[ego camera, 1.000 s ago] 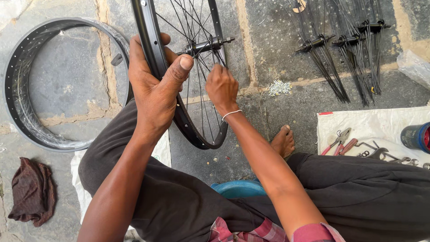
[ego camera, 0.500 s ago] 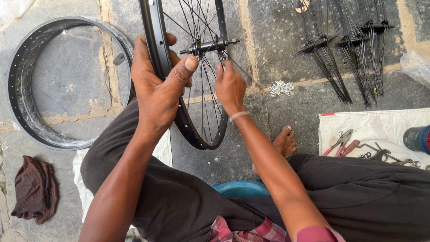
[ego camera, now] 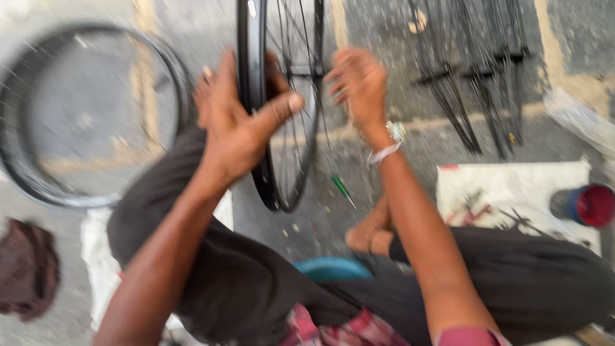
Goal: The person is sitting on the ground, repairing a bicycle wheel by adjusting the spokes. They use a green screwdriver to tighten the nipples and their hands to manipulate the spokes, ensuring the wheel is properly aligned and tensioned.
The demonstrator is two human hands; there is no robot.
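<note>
The upright spoked bicycle wheel has a glossy black rim and thin dark spokes. The loose round metal rim lying on the ground is black too, as are the bundled spare spokes farther off. The stone paving is grey with sandy yellow joints. A thin screwdriver shows a bright green handle. The crumpled rag is dark brownish maroon. The spread cloth sheet is off-white with a red corner mark, and the cylindrical can on it is blue with a red top. The low round stool is blue. The trousers are black; the shirt is red-and-white plaid.
</note>
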